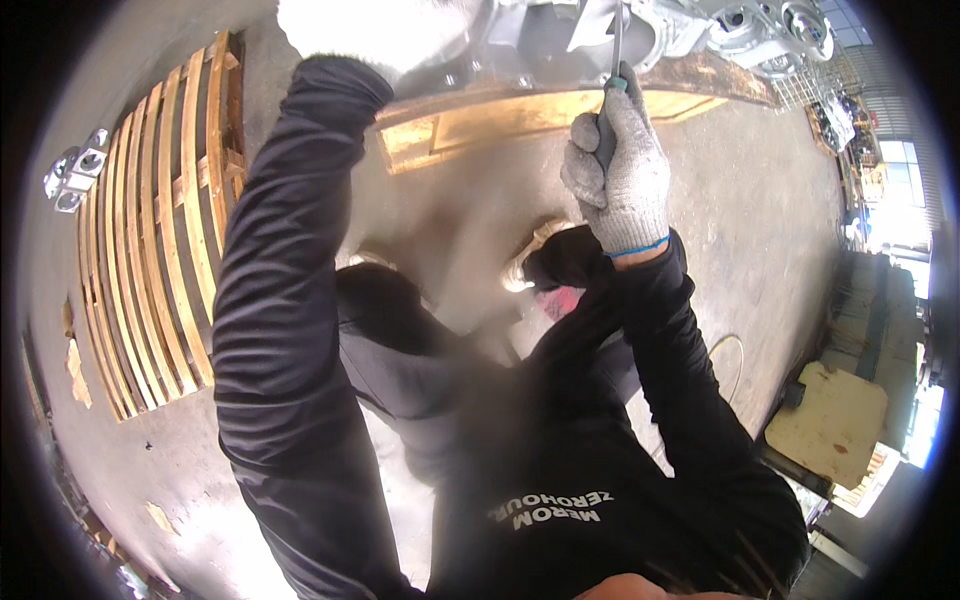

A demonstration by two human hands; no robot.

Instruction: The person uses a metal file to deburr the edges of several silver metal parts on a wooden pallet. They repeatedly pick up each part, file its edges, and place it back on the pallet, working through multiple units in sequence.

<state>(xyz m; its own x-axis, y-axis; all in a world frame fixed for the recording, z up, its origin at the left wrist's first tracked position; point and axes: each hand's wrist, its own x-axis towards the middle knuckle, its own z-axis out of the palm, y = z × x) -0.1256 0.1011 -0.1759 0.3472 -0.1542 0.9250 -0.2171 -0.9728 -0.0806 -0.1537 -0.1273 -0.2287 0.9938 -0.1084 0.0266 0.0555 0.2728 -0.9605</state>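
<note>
My right hand [618,165], in a grey-white knit glove with a blue cuff edge, is wrapped round the dark handle of a hand tool [606,135]. The tool has a teal collar and a slim metal shaft pointing away from me; whether it is a file or a screwdriver does not show. Its shaft lies over a silvery metal casting [690,35] with round openings at the top of the view. My left hand [375,30] reaches to the casting's left end. Glare washes it out white, so its fingers cannot be made out.
Under the castings is a wooden pallet or board [480,125]. A slatted wooden pallet [150,230] lies on the floor at left, with small metal parts [78,172] beyond it. To the right are a beige seat-like panel [828,420] and a thin hose or cable [738,365].
</note>
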